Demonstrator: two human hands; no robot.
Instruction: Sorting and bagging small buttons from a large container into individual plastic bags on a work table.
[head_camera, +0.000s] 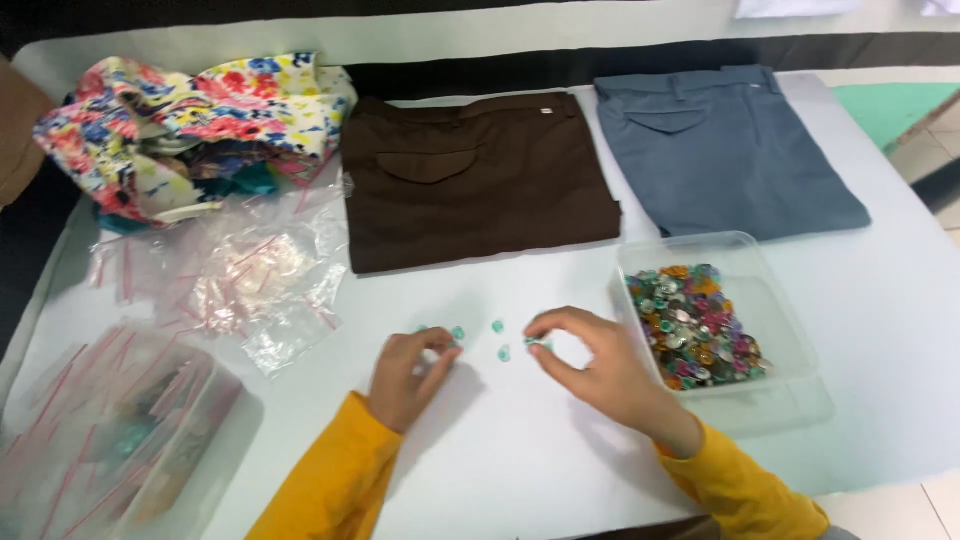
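With the left hand (408, 372) curled over one teal button (457, 332) and the right hand (590, 362) pinching another (537, 343), two loose ones (500, 339) lying between them, a light fingertip grip probably stops them skidding across the table (520, 460).

I'm counting two folded trousers: brown pair (480, 180), blue pair (725, 150). I'm seeing one clear tray (790, 300) of buttons, four loose green buttons (498, 326).

A loose heap of small clear zip bags (255, 285) with red strips lies left of centre on the tabletop. A clear box (110, 440) packed with more sits at the front left corner.
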